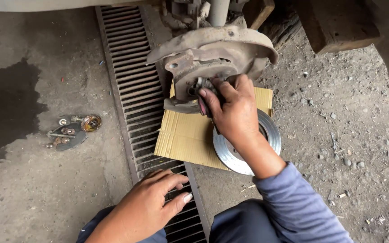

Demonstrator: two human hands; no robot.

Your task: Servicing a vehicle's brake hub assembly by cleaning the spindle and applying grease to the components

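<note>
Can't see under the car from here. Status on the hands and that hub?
Right hand pressed on the rusty hub assembly, gripping a small dark piece. Left hand flat on the drain grate, empty. Brake disc on cardboard just below.

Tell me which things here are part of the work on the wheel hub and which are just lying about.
In hand:
right hand pressed to the rusty wheel hub
brake disc on the cardboard sheet beneath it
small tray of bolts and parts

Lying about:
wooden blocks
floor drain grate, where the left hand rests
loose stones
</note>
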